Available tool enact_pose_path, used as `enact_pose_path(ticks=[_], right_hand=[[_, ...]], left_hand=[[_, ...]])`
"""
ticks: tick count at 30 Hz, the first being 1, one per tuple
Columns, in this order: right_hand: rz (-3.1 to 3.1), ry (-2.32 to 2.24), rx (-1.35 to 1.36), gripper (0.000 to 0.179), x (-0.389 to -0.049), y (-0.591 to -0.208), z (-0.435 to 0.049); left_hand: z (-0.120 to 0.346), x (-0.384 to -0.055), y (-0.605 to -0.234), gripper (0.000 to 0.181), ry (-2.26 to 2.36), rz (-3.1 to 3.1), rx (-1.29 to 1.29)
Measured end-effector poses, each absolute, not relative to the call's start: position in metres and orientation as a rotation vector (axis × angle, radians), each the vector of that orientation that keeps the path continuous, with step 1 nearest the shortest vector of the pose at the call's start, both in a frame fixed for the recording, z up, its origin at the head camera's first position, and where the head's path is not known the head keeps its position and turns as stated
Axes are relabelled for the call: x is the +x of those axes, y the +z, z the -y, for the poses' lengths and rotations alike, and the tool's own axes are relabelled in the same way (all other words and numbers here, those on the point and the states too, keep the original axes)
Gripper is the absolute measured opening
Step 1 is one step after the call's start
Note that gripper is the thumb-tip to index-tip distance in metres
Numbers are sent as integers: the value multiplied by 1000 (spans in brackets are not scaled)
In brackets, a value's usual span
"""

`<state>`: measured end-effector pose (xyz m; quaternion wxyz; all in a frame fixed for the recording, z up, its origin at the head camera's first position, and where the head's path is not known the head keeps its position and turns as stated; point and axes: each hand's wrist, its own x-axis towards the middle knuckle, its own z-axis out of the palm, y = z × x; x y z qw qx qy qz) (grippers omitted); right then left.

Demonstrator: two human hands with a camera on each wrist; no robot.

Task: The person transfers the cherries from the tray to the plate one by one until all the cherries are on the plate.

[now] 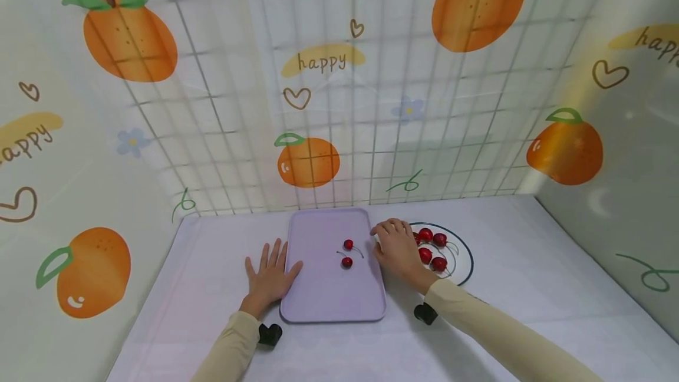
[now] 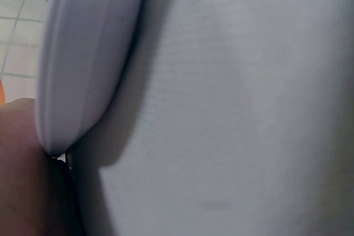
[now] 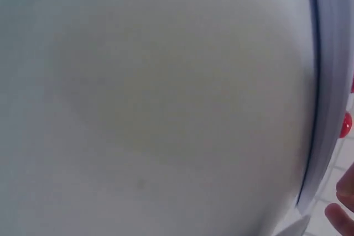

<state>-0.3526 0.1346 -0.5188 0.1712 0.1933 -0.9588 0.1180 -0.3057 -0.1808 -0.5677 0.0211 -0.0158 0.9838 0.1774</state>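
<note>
A lilac rectangular tray (image 1: 333, 302) lies on the table with two stemmed red cherries on it, one cherry (image 1: 348, 244) behind the other cherry (image 1: 347, 262). My left hand (image 1: 269, 279) is spread flat at the tray's left side, its thumb over the rim. In the left wrist view, the tray's side wall (image 2: 88, 64) stands beside part of that hand. Between the tray and a round plate (image 1: 462, 250) of cherries, my right hand (image 1: 400, 252) hovers with fingers slightly bent, hiding the plate's left part. Fingertips (image 3: 345, 189) in the right wrist view appear apart, with nothing seen between them.
Several red cherries (image 1: 439, 263) with stems lie on the dark-rimmed plate at the right. A white cloth covers the table (image 1: 212, 282). Behind it stands a grid wall under a translucent curtain (image 1: 239, 105) printed with oranges and hearts.
</note>
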Motion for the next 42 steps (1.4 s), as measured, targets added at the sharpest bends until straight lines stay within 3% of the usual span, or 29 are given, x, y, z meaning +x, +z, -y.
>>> enact_pose_path(ticks=[13, 42], right_hand=[[2681, 382, 697, 20, -347, -524, -118], [2801, 262, 630, 12, -349, -528, -111]], left_hand=[[176, -298, -553, 78, 577, -3035, -47], [182, -307, -570, 80, 556, -3063, -53]])
